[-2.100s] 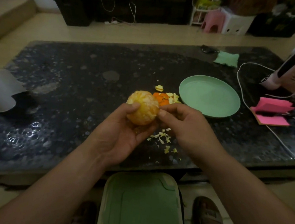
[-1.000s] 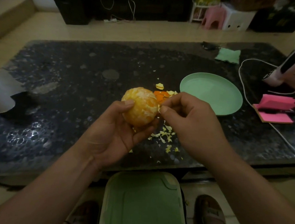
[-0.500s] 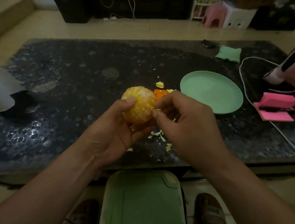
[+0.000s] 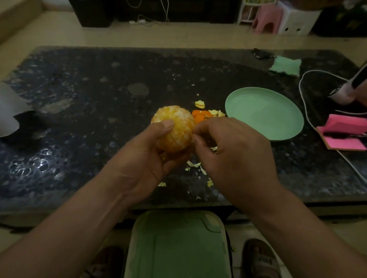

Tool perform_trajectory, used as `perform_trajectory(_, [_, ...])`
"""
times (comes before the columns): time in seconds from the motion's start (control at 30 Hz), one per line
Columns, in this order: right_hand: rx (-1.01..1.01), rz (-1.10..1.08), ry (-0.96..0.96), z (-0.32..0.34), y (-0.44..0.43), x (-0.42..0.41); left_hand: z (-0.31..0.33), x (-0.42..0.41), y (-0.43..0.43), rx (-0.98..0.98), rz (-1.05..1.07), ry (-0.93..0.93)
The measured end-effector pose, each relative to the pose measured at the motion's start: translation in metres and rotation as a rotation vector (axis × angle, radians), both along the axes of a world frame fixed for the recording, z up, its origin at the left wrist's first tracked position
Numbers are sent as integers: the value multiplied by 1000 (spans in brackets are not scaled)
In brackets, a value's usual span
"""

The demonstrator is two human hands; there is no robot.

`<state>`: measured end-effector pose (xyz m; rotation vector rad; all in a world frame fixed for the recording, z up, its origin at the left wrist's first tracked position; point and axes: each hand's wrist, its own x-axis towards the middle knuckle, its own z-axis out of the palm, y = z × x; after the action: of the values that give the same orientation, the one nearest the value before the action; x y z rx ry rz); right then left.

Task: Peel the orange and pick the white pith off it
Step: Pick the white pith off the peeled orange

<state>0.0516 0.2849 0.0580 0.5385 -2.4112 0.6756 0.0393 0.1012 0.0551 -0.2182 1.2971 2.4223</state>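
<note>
Dark speckled tabletop [image 4: 80, 112] fills the view; over its near edge the left hand [image 4: 145, 157] cups the peeled orange [image 4: 176, 129] from below, fingers curled round it, thumb on top. Touching the fruit's right side, the right hand [image 4: 236, 159] pinches thumb and forefinger on the pith [image 4: 183, 116] there, so the next pull likely goes rightward. Scraps [image 4: 194, 164] lie beneath the hands; farther off, peel [image 4: 199, 115] sits beside the green plate [image 4: 263, 123], not on it.
</note>
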Motion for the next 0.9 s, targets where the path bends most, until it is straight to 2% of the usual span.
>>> perform_trajectory(0.43, [-24, -43, 32, -4, -2, -4, 1, 5, 5, -19, -17, 22])
perform_trajectory(0.7, [-100, 50, 20, -3, -2, -3, -3, 2, -2, 113, -64, -15])
perform_trajectory(0.9, [-253, 113, -114, -4, -1, -1, -2, -1, -10, 237, -110, -21])
